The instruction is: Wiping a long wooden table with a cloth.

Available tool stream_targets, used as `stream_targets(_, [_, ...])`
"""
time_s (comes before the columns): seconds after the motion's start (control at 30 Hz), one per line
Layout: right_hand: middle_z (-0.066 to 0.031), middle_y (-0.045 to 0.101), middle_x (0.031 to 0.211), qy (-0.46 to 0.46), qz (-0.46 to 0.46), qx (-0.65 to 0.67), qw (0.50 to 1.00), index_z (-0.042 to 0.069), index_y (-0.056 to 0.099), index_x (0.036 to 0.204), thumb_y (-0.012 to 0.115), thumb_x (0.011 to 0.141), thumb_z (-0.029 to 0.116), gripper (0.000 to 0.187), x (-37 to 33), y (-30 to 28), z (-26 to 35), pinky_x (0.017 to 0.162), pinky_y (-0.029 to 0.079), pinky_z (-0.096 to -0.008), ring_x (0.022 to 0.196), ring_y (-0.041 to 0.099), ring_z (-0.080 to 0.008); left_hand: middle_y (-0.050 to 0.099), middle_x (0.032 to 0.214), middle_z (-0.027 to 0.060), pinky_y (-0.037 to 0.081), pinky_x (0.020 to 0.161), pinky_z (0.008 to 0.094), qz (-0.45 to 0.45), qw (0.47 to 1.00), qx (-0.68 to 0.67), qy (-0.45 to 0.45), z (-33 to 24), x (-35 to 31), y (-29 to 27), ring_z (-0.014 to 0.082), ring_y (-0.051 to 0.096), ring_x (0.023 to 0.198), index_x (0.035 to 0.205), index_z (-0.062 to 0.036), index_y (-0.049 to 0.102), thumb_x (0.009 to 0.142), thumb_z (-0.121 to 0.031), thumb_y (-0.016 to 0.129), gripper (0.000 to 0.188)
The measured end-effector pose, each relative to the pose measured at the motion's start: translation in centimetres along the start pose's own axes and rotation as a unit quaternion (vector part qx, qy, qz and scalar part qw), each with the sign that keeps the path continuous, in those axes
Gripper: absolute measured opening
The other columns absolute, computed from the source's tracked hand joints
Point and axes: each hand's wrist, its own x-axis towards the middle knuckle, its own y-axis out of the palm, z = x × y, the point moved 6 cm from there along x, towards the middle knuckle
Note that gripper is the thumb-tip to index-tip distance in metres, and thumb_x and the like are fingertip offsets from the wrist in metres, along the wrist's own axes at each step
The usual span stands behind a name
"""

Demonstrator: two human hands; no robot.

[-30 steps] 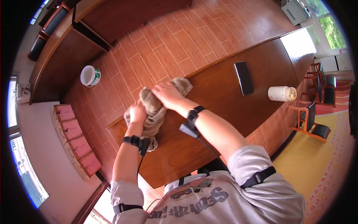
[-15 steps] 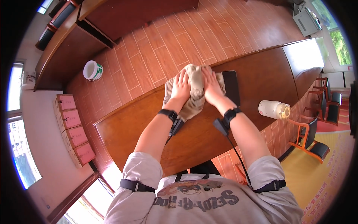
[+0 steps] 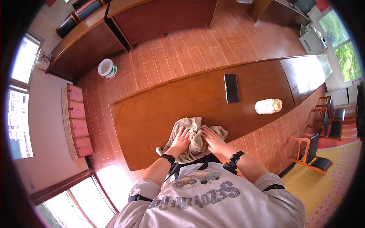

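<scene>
A beige-brown cloth (image 3: 195, 141) lies bunched at the near edge of the brown wooden table (image 3: 152, 117), close to my body. My left hand (image 3: 181, 141) is laid flat on the cloth's left part, fingers stretched out. On its right part rests my right hand (image 3: 213, 141), its fingers also extended and pointing inward. Between the two hands the fabric rises in a twisted fold. Farther up the table is a dark phone (image 3: 231, 88), away from both hands. A pale bottle (image 3: 268, 106) with a yellowish cap is lying on its side near the table's right edge.
On the tiled floor beyond the table stands a white and green bucket (image 3: 107, 68). Pink-fronted boxes (image 3: 78, 127) line the left wall. Dark-seated chairs (image 3: 315, 155) stand at the right, and a wooden desk (image 3: 159, 22) is at the back.
Both hands and the cloth have moved back toward me, from the table's far edge to its near edge. The phone, partly covered before, now shows in full.
</scene>
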Motion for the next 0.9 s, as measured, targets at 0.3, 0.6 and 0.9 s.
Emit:
stream_targets(0.3, [-0.0178,0.019,0.146,0.018,0.075,-0.115,0.990,0.000,0.034,0.133,0.065,0.067,0.020,0.076,1.6,1.7,0.8,0.110,0.016,-0.0448,0.138,0.013,-0.0302,0.035,0.140,0.0112,0.009,0.109,0.0547,-0.141,0.902,-0.099,-0.396,4.2,-10.3,0.2,0.0297,0.030,0.129,0.139,-0.0024,0.025,0.083,-0.038,0.050,0.072])
stream_targets(0.6, [-0.0126,0.019,0.148,-0.015,0.104,-0.223,0.969,0.007,0.030,0.138,0.041,0.087,0.017,0.053,6.7,4.2,1.2,0.110,0.015,-0.0482,0.138,0.013,-0.0288,0.021,0.148,0.0084,0.005,0.111,0.0495,-0.187,0.885,-0.156,-0.396,4.1,-12.2,0.5,0.0274,0.018,0.136,0.141,-0.0057,0.022,0.082,-0.032,0.054,0.072])
stream_targets(0.9, [-0.0162,0.063,0.095,-0.087,0.092,0.080,0.989,0.004,0.059,0.094,0.061,0.077,0.020,0.024,-3.8,0.2,-3.1,0.078,0.047,-0.0403,0.091,0.060,-0.0327,0.033,0.141,0.0103,0.015,0.107,0.0506,-0.206,0.820,-0.265,-0.463,-1.3,-8.3,0.7,0.0292,0.027,0.132,0.135,-0.0086,0.032,0.086,-0.027,0.052,0.056])
